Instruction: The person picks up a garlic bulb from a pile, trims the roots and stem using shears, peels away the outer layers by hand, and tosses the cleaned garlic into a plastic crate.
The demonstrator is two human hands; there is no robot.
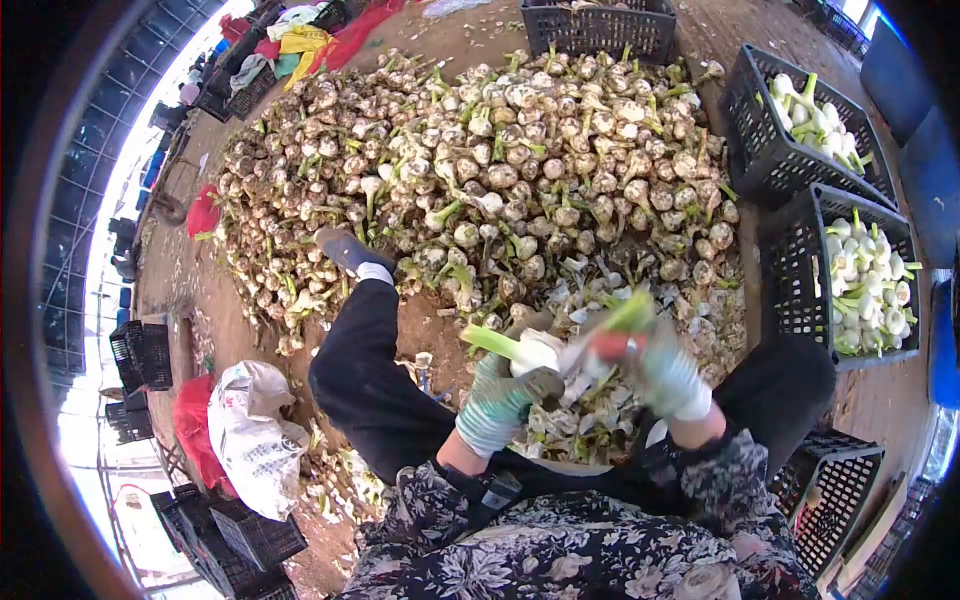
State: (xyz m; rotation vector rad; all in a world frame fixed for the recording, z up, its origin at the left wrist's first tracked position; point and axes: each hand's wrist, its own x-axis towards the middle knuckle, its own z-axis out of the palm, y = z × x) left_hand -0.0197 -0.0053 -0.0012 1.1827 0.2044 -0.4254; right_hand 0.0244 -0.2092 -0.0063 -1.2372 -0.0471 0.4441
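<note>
Gripping garlic (538, 353), left fingers (525, 388) curl above littered floor (425, 325) near crates (795, 270); right fingers (655, 360) too blurred to tell.

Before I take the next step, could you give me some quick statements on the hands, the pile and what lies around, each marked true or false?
1. The left hand holds a white bulb with a green stem. True.
2. The right hand is bare. False: the right hand wears a glove.
3. Both black crates just right of the pile hold bulbs. True.
4. The white sack lies to the person's right. False: the white sack lies to the left.
5. The left foot is at the pile's edge. True.
</note>
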